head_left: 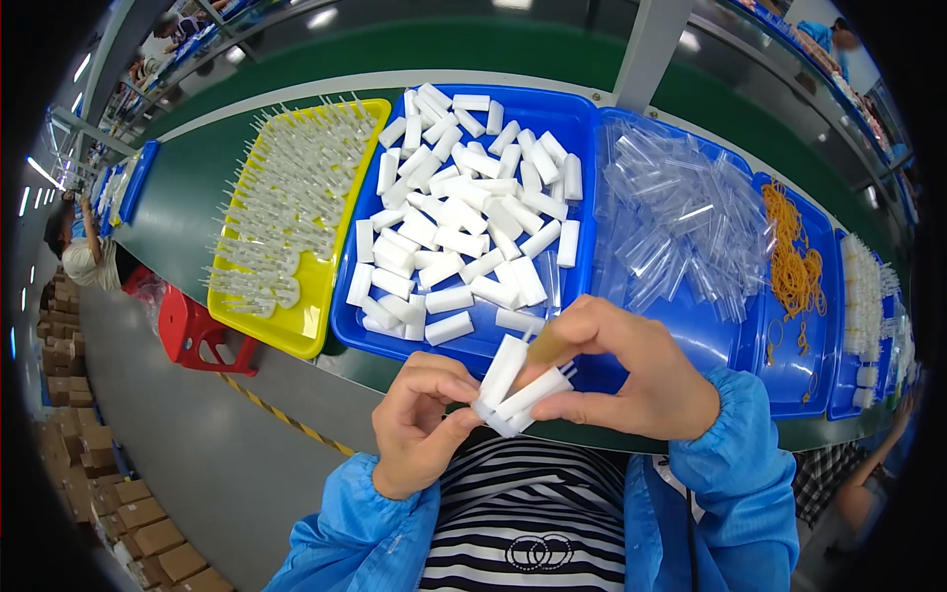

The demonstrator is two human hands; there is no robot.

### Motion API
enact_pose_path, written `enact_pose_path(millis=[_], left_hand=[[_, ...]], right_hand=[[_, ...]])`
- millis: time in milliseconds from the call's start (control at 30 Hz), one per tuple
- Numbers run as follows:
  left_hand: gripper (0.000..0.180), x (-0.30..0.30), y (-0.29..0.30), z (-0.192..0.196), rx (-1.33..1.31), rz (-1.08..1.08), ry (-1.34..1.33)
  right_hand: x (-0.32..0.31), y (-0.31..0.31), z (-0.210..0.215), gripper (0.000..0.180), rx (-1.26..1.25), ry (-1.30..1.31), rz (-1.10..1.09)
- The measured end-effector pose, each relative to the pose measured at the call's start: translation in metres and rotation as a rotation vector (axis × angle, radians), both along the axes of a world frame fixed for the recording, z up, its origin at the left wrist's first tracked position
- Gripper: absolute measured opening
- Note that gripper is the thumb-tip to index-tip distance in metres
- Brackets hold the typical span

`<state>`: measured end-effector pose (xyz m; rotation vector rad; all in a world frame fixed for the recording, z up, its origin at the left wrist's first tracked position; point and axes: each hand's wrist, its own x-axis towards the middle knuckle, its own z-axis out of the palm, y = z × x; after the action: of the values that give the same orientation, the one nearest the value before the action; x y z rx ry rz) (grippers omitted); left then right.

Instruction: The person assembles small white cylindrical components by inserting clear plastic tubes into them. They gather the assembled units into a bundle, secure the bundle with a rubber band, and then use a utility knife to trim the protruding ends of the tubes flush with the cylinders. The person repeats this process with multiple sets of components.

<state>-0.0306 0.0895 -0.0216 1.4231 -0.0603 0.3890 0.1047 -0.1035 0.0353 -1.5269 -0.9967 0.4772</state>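
Head view: my left fingers point(449, 434) pinch the translucent end piece point(499, 420); right fingers point(590, 407) grip a white block point(534, 398); I should squeeze lightly.

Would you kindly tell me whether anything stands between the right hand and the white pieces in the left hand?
Nothing visible does, apart from what looks like a tan finger cover: the right hand touches the white pieces directly, while the left hand grips their near end.
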Motion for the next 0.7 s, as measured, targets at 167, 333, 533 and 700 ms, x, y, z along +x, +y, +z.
enact_pose_path(millis=[167,333,533,700], left_hand=[[0.026,-0.001,0.003,0.007,0.413,0.159,-0.064],[0.03,0.002,0.002,0.017,0.768,0.201,-0.216],[0.03,0.007,0.0,0.021,0.974,0.116,-0.42],[0.034,0.008,0.0,0.024,1.011,0.087,-0.473]], right_hand=[[-0.003,0.001,-0.008,0.052,-0.046,-0.19,-0.062],[-0.007,0.004,-0.004,0.052,-0.08,-0.375,-0.064],[-0.019,-0.004,-0.014,0.043,0.02,0.162,-0.113],[-0.015,-0.008,-0.024,0.036,0.012,0.426,-0.091]])
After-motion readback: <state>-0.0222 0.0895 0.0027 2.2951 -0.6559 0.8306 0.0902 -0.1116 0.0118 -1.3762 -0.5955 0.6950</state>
